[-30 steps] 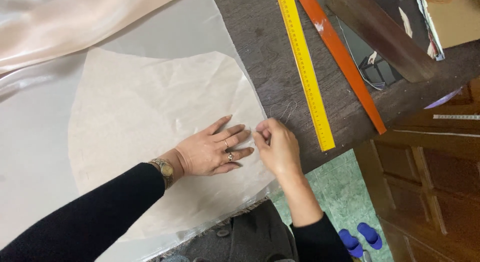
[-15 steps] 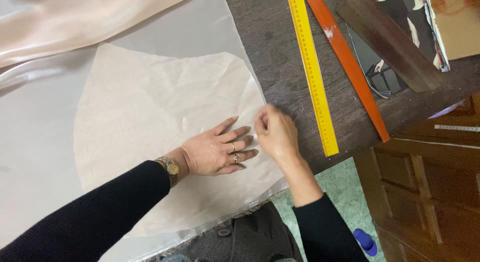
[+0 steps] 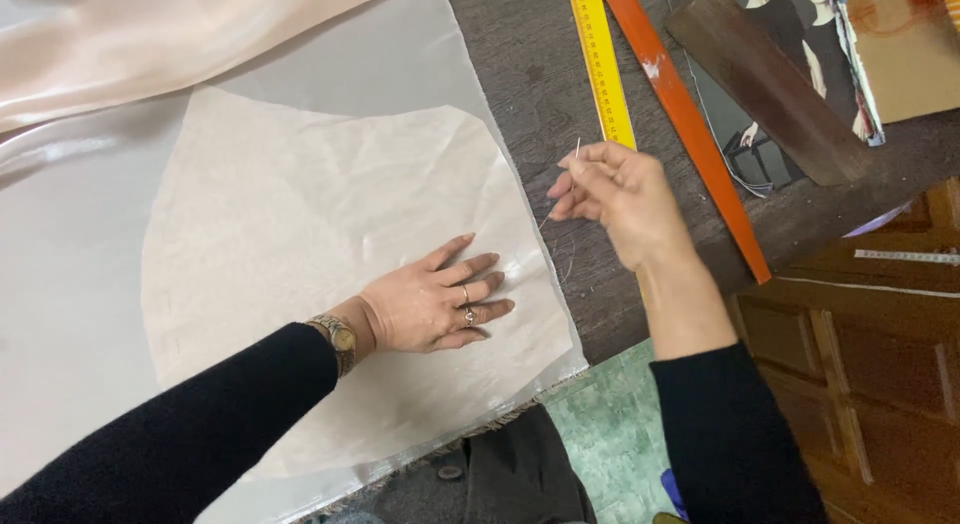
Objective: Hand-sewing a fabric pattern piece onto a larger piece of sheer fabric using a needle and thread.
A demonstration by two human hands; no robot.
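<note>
A beige paper pattern piece (image 3: 300, 244) lies on pale sheer fabric (image 3: 80, 284) spread over a dark wooden table (image 3: 530, 64). My left hand (image 3: 435, 302) presses flat on the pattern near its right edge, fingers spread, with rings and a wristwatch. My right hand (image 3: 615, 194) is raised above the table edge, fingers pinched on a thin needle (image 3: 575, 152) with a fine thread trailing down toward the fabric edge.
A yellow ruler (image 3: 600, 59) and an orange ruler (image 3: 690, 124) lie side by side on the table at right. A dark wooden strip (image 3: 765, 84) rests on a magazine (image 3: 810, 44). Shiny peach fabric (image 3: 130, 44) is bunched at top left. Wooden drawers (image 3: 870, 384) stand below right.
My right hand has lifted up and to the right from the pattern's edge, pulling the needle and thread away. My left hand stays pressed flat on the pattern.
</note>
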